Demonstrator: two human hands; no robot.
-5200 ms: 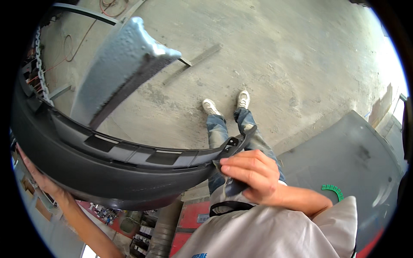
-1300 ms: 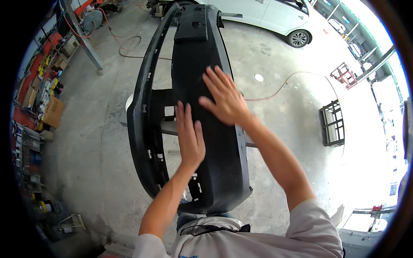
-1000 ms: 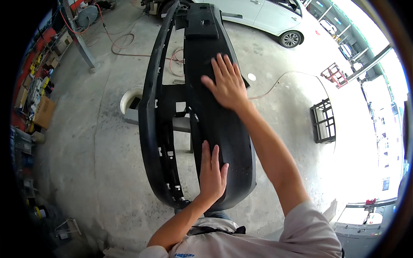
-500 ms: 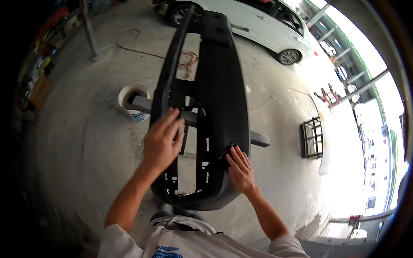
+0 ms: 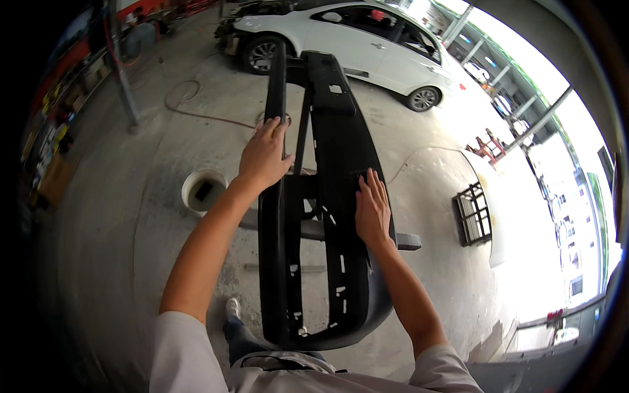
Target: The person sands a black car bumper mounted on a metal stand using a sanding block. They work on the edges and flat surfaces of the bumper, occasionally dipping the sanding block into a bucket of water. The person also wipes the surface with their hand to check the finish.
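Note:
A long black car bumper [image 5: 327, 118] lies lengthwise in front of me, its inner side up, resting across a grey bar [image 5: 407, 241]. My left hand [image 5: 263, 156] lies on the bumper's left rail, fingers curled over its edge. My right hand [image 5: 372, 208] rests flat on the right inner panel, fingers together and pointing away from me. Neither hand lifts the bumper off its support.
A white car [image 5: 354, 46] stands at the far end of the bumper. A white bucket [image 5: 203, 190] sits on the concrete floor to the left. A black grille [image 5: 473, 215] lies on the floor at right. A hose [image 5: 190, 108] curls near a post, with shelving behind it.
The view has tilted up along the bumper. My left hand slid farther up the left rail. My right hand moved up from the near edge onto the right inner panel.

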